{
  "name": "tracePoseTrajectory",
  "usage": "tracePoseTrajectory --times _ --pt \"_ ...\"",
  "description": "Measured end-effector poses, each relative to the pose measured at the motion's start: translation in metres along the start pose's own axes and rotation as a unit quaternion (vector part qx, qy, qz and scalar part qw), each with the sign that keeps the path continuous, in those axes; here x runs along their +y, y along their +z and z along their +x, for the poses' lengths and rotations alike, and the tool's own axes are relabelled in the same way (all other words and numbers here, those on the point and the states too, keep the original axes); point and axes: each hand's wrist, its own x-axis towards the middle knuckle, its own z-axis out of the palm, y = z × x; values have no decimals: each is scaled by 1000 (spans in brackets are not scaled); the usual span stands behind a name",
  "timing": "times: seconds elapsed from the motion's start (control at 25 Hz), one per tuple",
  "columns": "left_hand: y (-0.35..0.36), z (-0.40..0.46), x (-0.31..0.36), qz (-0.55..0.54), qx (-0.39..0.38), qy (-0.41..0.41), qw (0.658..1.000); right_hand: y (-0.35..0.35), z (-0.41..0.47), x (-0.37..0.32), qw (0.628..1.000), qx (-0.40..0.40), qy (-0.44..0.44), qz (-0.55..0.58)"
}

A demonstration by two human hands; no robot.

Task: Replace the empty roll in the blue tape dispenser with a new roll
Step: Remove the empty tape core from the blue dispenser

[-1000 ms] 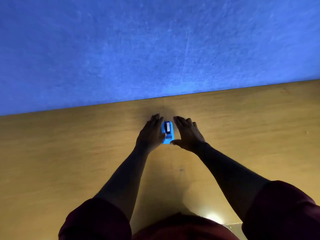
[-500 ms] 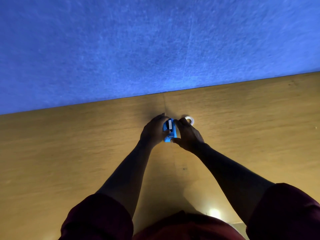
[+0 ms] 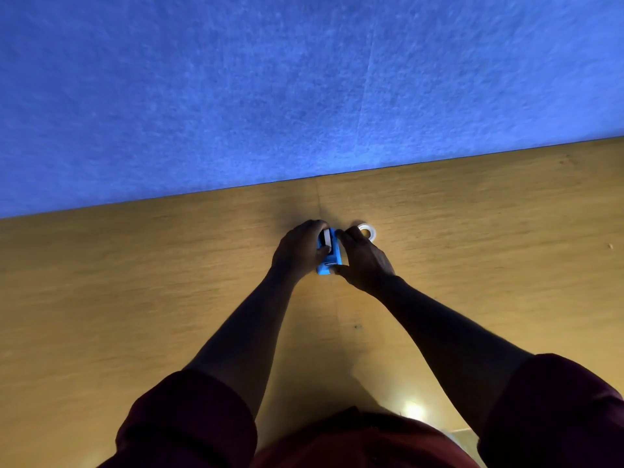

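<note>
The small blue tape dispenser [image 3: 329,256] stands on the wooden table [image 3: 135,298], held between both hands. A white roll core [image 3: 326,238] shows in its top. My left hand [image 3: 299,253] wraps the dispenser's left side, fingers curled over its far end. My right hand [image 3: 364,261] presses against its right side, thumb at the near end. A white tape roll [image 3: 367,230] lies flat on the table just beyond my right hand's fingertips, partly hidden by them.
A blue felt partition wall [image 3: 304,89] rises straight behind the table's far edge. A seam [image 3: 317,197] runs through the tabletop toward the dispenser. A small crumb [image 3: 609,245] lies at the far right.
Both hands closed in on the dispenser from flat beside it and now grip it. My right hand shifted, uncovering the white tape roll behind it.
</note>
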Motion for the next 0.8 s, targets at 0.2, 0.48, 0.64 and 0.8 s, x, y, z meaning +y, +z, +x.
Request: tracePoseTrajectory --times 0.2,0.48,0.64,0.8 --pt "-4 -1 6 10 5 12 1000 -2 -2 -1 1000 2 -9 3" --pt "-13 -14 12 -20 33 24 999 -14 -10 -3 995 18 2 95" --pt "-12 -25 18 -39 48 31 998 -21 -14 -6 981 60 0 186" --pt "-9 -35 26 -58 53 15 997 -27 -16 -9 971 71 2 228"
